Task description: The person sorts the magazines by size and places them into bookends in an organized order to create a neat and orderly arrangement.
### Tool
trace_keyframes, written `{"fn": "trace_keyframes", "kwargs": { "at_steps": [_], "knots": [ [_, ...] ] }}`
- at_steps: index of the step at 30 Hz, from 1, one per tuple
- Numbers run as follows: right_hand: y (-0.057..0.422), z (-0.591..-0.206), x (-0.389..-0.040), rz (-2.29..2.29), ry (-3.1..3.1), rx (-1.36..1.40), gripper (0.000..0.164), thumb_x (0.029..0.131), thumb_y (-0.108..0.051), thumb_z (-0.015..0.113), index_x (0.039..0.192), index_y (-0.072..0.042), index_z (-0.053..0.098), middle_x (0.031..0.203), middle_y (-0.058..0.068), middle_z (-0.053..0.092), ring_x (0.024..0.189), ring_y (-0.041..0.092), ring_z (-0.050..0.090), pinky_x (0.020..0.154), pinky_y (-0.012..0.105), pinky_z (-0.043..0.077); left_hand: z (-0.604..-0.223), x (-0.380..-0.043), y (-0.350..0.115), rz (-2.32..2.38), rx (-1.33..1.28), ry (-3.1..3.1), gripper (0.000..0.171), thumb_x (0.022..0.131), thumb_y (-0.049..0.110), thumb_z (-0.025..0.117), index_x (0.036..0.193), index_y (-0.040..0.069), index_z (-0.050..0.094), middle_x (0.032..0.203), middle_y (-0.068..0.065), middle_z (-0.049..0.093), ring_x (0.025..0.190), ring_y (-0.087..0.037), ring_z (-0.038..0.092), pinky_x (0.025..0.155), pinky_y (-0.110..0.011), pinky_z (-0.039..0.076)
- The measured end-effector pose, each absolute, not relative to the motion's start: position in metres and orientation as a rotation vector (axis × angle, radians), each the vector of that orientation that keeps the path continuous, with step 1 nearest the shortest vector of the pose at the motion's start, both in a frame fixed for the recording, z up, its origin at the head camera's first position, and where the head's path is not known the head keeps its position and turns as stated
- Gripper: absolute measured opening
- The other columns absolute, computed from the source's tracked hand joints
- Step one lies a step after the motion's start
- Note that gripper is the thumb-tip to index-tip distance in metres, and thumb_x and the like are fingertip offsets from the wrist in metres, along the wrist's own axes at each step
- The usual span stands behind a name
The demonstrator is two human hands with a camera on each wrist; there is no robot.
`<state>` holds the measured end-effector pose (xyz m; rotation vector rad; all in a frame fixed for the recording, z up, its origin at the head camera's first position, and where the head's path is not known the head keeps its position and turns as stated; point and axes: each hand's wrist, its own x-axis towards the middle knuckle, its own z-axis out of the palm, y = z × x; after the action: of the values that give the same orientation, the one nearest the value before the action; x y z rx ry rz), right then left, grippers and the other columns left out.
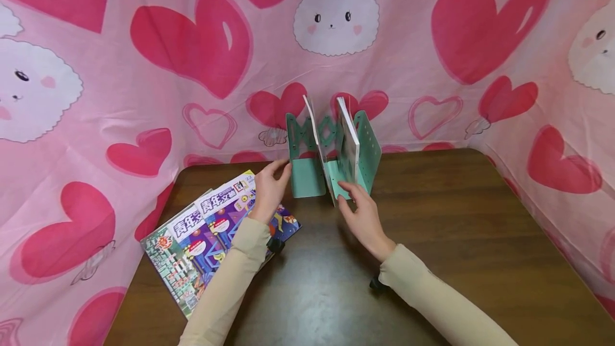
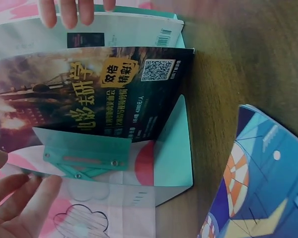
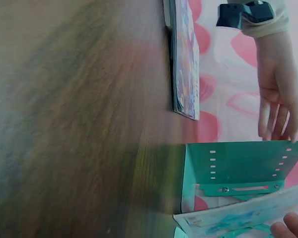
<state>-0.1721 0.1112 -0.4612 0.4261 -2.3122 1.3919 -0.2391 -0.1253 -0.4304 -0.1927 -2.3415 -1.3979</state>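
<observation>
A green expandable book stand sits at the table's back edge. Inside it one magazine leans near the middle, its back cover dark with a QR code. Another magazine stands beside the right panel. My left hand touches the stand's left panel from outside, its fingers fairly straight. My right hand is in front of the stand, near the two magazines, fingers relaxed; whether they touch anything, I cannot tell.
Several colourful magazines lie overlapping on the dark wooden table, left of the stand and partly under my left forearm. A pink curtain with hearts and rabbits hangs around the back and sides. Each wrist wears a black strap.
</observation>
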Motion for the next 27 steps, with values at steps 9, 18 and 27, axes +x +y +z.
{"fn": "trace_keyframes", "kwargs": {
  "at_steps": [9, 18, 27],
  "knots": [
    [0.135, -0.462, -0.155, 1.376, -2.284, 0.417, 0.030, 0.096, 0.000, 0.068, 0.127, -0.001, 0.070, 0.122, 0.015, 0.070, 0.108, 0.032, 0.068, 0.098, 0.035, 0.055, -0.436, -0.210, -0.125, -1.433, -0.240, -2.490, 0.032, 0.103, 0.020, 0.067, 0.129, 0.002, 0.071, 0.124, -0.017, 0.073, 0.113, -0.030, 0.071, 0.099, -0.045, 0.056],
    [0.155, -0.462, -0.138, 1.374, -2.315, 0.408, 0.030, 0.096, 0.002, 0.067, 0.127, 0.001, 0.069, 0.123, 0.014, 0.070, 0.112, 0.031, 0.069, 0.099, 0.010, 0.046, -0.447, -0.176, -0.122, -1.348, -0.381, -2.520, 0.025, 0.100, 0.014, 0.069, 0.122, 0.002, 0.075, 0.114, -0.014, 0.076, 0.103, -0.028, 0.072, 0.087, -0.048, 0.061],
    [0.169, -0.469, -0.131, 1.349, -2.340, 0.363, 0.029, 0.097, 0.003, 0.066, 0.126, 0.001, 0.069, 0.121, 0.015, 0.070, 0.106, 0.032, 0.070, 0.095, 0.018, 0.052, -0.449, -0.150, -0.115, -1.214, -0.470, -2.578, 0.027, 0.098, 0.016, 0.072, 0.124, 0.008, 0.076, 0.117, -0.010, 0.075, 0.108, -0.027, 0.071, 0.094, -0.045, 0.058]
  ]
}}
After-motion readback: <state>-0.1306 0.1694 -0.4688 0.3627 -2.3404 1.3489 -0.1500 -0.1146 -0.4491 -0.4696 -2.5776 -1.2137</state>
